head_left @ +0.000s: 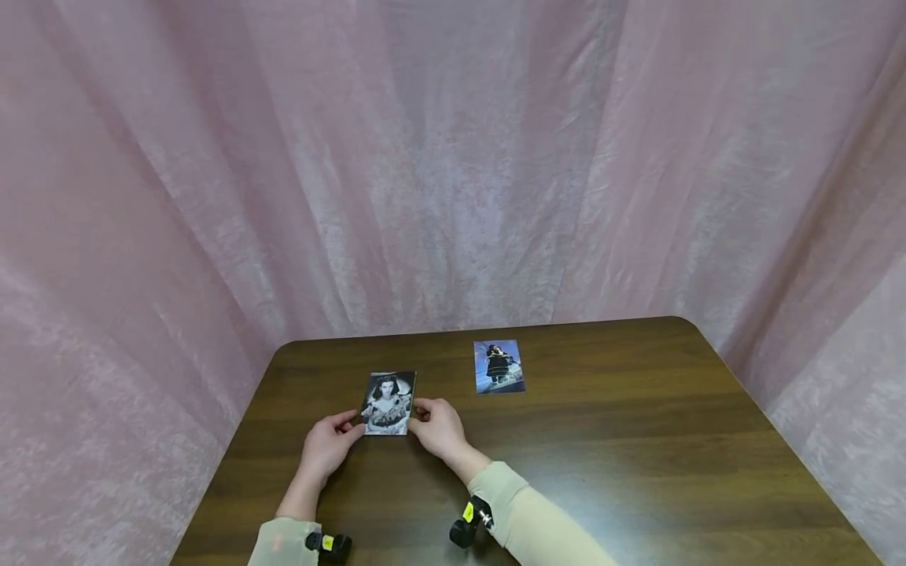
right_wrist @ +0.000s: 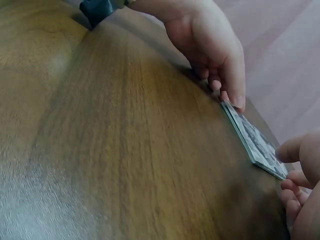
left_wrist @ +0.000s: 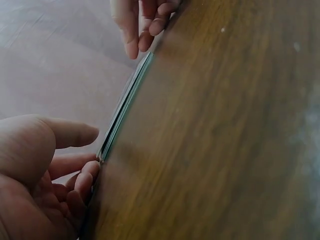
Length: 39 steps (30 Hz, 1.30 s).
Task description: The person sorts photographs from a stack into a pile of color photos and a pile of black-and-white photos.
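While both our hands meet over the near part of the tabletop [head_left: 637,440], the small stack of photo cards [head_left: 388,403] sits squarely between them, its top card a black-and-white portrait. Our left hand [head_left: 328,444] pinches the stack's left edge, thumb on top and fingers curled beneath, as the left wrist view shows at the thin card edges [left_wrist: 122,112]. Our right hand [head_left: 439,428] takes the right edge the same way, fingertips curled against it. The stack lies low on the wood, seemingly flat or barely lifted; we cannot tell which. Its long axis runs away from us, so each hand grips a long side, and neither hand is nearer than the other: the cards lie just beyond the fingertips of both. Farther out and to the right of our right hand, well apart from the stack, a single colour photo card [head_left: 499,366] lies flat. A pink curtain [head_left: 453,157] hangs behind.
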Tool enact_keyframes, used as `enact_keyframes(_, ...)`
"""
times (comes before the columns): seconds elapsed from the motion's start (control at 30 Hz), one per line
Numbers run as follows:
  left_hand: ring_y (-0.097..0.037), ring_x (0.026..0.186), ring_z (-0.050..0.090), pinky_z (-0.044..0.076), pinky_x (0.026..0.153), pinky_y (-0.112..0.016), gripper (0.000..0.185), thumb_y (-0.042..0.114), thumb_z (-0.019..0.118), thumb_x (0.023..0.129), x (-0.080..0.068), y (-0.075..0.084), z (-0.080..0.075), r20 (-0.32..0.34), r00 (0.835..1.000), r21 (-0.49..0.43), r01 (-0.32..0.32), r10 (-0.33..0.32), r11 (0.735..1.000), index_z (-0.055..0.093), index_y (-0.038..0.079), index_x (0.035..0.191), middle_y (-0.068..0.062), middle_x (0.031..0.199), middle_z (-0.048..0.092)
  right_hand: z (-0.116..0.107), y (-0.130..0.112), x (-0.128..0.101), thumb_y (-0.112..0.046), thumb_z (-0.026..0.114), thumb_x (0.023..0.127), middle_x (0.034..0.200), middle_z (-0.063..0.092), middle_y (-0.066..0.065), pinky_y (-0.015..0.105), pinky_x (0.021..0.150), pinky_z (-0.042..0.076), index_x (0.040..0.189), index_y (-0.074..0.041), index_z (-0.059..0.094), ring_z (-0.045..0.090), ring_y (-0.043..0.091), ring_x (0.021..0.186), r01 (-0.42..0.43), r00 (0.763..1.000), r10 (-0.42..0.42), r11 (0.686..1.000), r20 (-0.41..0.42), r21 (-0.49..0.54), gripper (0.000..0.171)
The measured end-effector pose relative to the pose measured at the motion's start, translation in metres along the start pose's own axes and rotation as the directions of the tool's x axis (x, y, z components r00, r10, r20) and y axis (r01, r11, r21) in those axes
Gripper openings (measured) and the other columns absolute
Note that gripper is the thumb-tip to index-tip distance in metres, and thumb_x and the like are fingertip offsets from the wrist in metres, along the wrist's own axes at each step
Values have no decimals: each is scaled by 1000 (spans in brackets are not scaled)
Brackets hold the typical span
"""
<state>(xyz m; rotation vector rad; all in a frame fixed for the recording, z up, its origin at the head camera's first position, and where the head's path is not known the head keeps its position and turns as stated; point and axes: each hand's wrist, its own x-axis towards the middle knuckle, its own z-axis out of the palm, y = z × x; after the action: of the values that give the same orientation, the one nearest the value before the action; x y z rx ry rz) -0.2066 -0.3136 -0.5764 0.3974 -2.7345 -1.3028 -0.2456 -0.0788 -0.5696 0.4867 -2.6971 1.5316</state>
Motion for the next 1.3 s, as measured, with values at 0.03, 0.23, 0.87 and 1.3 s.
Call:
enact_keyframes(0.03,-20,84,54,42,75,-35,46,24,77,98,0,1,0,1,1000,3,-5,5,1000,70,-2,136,-6,99,65,0,-1,0,-12,79,92,109,73,13,44,89,55,129,3,75,69,30,100,4,1000,-4,1000,-6,-5,40)
enact_keyframes(0.23,-22,86,55,42,78,-36,43,21,76,98,0,6,1,-12,1000,13,-15,15,1000,72,-2,134,-6,96,64,5,-5,-2,-15,79,91,107,70,11,47,91,50,130,2,75,63,33,103,-10,999,7,998,-47,-65,42)
enact_keyframes(0.87,-29,95,55,41,85,-42,41,22,76,98,-2,5,0,-22,1000,40,10,-10,999,74,1,133,-8,97,61,11,-12,-7,-21,78,94,116,66,15,46,91,48,134,-5,75,58,35,106,-61,998,57,989,-30,-131,44)
enact_keyframes(1.3,-30,98,55,41,86,-43,44,23,75,99,-5,5,-1,-8,999,18,33,-33,999,72,0,137,-10,102,62,12,-10,-9,-17,78,91,114,68,15,46,90,48,130,-5,78,60,36,103,-50,997,45,995,-62,-90,41)
